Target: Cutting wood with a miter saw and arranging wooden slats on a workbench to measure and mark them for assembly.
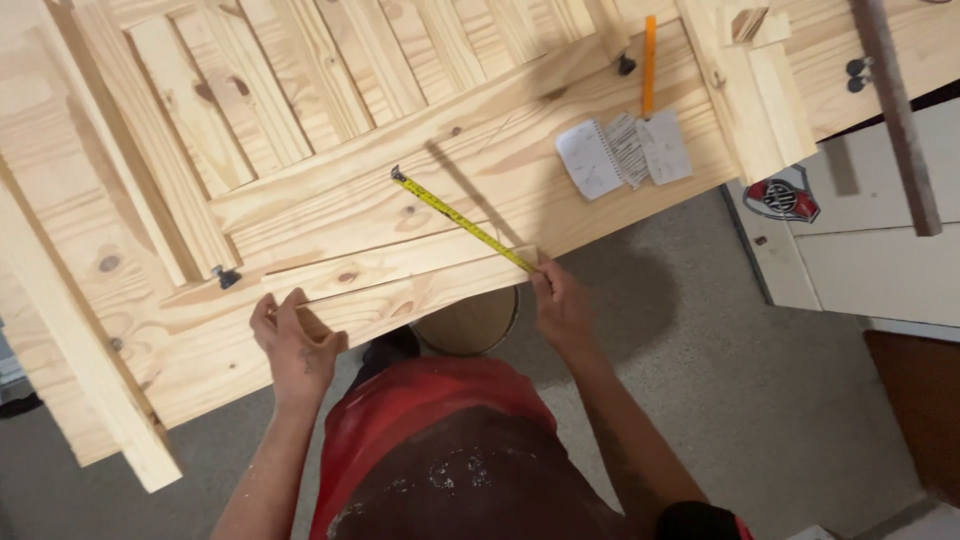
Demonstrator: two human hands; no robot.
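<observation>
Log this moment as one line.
left hand: steadying pine board | right hand: holding yellow tape measure across board | notepad, pencil beyond

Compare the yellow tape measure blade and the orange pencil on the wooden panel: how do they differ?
The tape measure blade is yellow, long and runs diagonally, its near end pinched by the right hand. The pencil is orange, shorter, nearly vertical in the picture, and untouched above the small notebook. Both lie flat on the wooden panel.

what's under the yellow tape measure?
The yellow tape measure lies diagonally across a pine board; right hand pinches its near end. The wood directly beneath the blade is covered.
</observation>
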